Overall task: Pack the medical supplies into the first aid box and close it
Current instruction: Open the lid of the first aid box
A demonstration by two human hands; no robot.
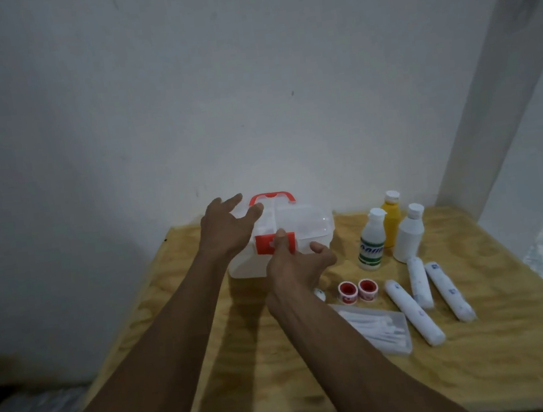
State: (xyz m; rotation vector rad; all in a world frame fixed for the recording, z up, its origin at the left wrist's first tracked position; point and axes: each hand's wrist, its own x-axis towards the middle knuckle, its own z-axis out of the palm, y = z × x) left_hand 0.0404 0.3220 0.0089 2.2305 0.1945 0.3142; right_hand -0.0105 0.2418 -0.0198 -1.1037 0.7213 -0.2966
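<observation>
A translucent white first aid box with a red handle and a red front latch stands closed at the back of the wooden table. My left hand hovers with fingers spread over the lid's left side. My right hand is at the box front, its thumb pressing on the latch. To the right stand three bottles: a white one with a green label, a yellow one and a plain white one. Three white bandage rolls lie beside two red tape rolls and a clear pack of swabs.
A white wall rises directly behind the table. A small white roll peeks out beside my right wrist. The table's front edge is near my body, and floor shows to the left and right of it.
</observation>
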